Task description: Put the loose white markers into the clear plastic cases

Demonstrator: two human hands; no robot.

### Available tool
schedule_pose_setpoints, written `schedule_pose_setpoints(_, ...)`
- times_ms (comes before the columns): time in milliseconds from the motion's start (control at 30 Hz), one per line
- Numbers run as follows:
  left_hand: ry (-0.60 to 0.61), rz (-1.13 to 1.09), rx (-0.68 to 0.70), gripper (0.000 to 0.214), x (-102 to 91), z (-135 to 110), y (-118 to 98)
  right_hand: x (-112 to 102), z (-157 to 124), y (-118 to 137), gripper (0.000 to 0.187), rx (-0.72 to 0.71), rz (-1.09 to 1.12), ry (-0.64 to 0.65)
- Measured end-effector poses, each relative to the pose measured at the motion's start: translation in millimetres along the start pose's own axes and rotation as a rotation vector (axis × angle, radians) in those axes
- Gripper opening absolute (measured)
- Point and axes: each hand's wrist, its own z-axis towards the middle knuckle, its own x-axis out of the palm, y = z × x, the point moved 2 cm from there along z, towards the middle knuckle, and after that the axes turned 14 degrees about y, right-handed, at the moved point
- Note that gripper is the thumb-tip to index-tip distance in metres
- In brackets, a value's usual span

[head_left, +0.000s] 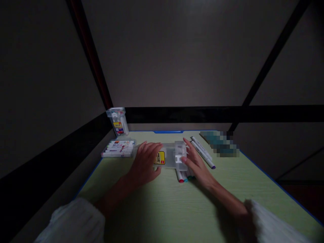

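A clear plastic marker case (pixel 170 156) with a yellow label lies flat on the green desk (pixel 164 209). My left hand (pixel 144 162) rests on its left end, fingers spread over the label. My right hand (pixel 195 161) touches its right end, fingers extended. Several markers (pixel 182 177) with red and teal caps stick out from under the case toward me. Two white markers (pixel 202 152) lie just right of my right hand.
A flat open set of markers (pixel 118 149) lies at the left, and an upright clear marker box (pixel 117 120) stands in the far left corner. A blurred patch (pixel 220 143) covers something at the far right. Dark walls enclose the desk.
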Motion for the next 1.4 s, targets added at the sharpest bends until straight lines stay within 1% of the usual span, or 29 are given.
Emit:
schedule_pose_setpoints(67, 0.007, 0.013, 0.026, 0.066, -0.2, -1.7, 1.2, -4.0, 0.2, 0.3, 0.064, 0.017, 0.004, 0.047)
schedule_pose_setpoints(100, 0.014, 0.02, 0.037, 0.066, -0.2, -2.3, 2.2, -5.4, 0.6, 0.5, 0.063, 0.014, 0.009, 0.066)
schedule_pose_setpoints(167, 0.012, 0.038, 0.042, 0.066, -0.2, -3.0, 5.2, -6.8, 1.5, 0.2, 0.057, -0.018, 0.033, 0.067)
schedule_pose_setpoints(200, -0.014, 0.044, 0.026, 0.067, -0.4, -3.0, 7.3, -7.0, 2.0, -0.2, 0.054, -0.048, 0.046, 0.048)
schedule_pose_setpoints(267, -0.139, 0.026, -0.051, 0.075, -2.1, -3.0, 12.0, -6.2, 2.3, -2.0, 0.049, -0.114, 0.071, -0.024)
schedule_pose_setpoints(367, -0.382, -0.112, -0.184, 0.098, -4.8, -3.0, 16.6, -1.9, 1.5, -6.9, 0.047, -0.154, 0.153, -0.118)
schedule_pose_setpoints(400, -0.432, -0.19, -0.217, 0.105, -4.3, -2.8, 16.8, 0.1, 1.1, -8.7, 0.047, -0.149, 0.195, -0.135)
schedule_pose_setpoints(467, -0.476, -0.402, -0.279, 0.114, 0.3, -1.6, 16.1, 4.5, 0.6, -11.2, 0.047, -0.133, 0.285, -0.159)
schedule_pose_setpoints(567, -0.485, -0.871, -0.395, 0.118, 16.0, 0.9, 14.4, 10.3, 0.8, -11.8, 0.043, -0.123, 0.412, -0.189)
schedule_pose_setpoints(667, -0.41, -1.387, -0.456, 0.114, 32.9, 4.7, 10.3, 15.9, 0.8, -8.8, 0.04, -0.135, 0.502, -0.203)
schedule_pose_setpoints(733, -0.363, -1.625, -0.431, 0.109, 36.7, 6.7, 5.8, 20.2, -0.7, -6.8, 0.038, -0.12, 0.515, -0.19)
schedule_pose_setpoints(767, -0.354, -1.699, -0.408, 0.107, 35.8, 7.2, 3.4, 22.5, -1.9, -6.2, 0.037, -0.099, 0.506, -0.179)
schedule_pose_setpoints(833, -0.354, -1.773, -0.367, 0.102, 30.6, 7.3, -1.4, 26.6, -5.0, -6.1, 0.038, -0.041, 0.462, -0.15)
schedule_pose_setpoints(900, -0.362, -1.8, -0.36, 0.093, 24.3, 7.0, -5.2, 29.2, -7.9, -7.1, 0.04, 0.019, 0.403, -0.115)
schedule_pose_setpoints(1000, -0.359, -1.817, -0.383, 0.08, 18.7, 7.2, -7.6, 30.3, -10.5, -8.3, 0.037, 0.084, 0.316, -0.06)
schedule_pose_setpoints(1100, -0.376, -1.811, -0.424, 0.069, 21.2, 6.9, -6.1, 30.3, -12.0, -6.9, 0.037, 0.109, 0.161, -0.017)
schedule_pose_setpoints(1200, -0.381, -1.82, -0.491, 0.068, 33.0, 4.1, -4.5, 31.1, -14.5, -1.8, 0.039, 0.058, -0.073, -0.002)
schedule_pose_setpoints(1300, -0.356, -1.818, -0.575, 0.076, 49.1, -0.2, -4.9, 31.5, -17.3, 5.8, 0.041, -0.06, -0.31, -0.001)
schedule_pose_setpoints(1333, -0.337, -1.812, -0.589, 0.078, 53.6, -1.3, -5.5, 31.6, -17.9, 8.5, 0.039, -0.102, -0.385, 0.012)
schedule_pose_setpoints(1400, -0.306, -1.768, -0.576, 0.074, 59.0, -2.5, -6.5, 31.5, -18.4, 12.7, 0.035, -0.149, -0.494, 0.042)
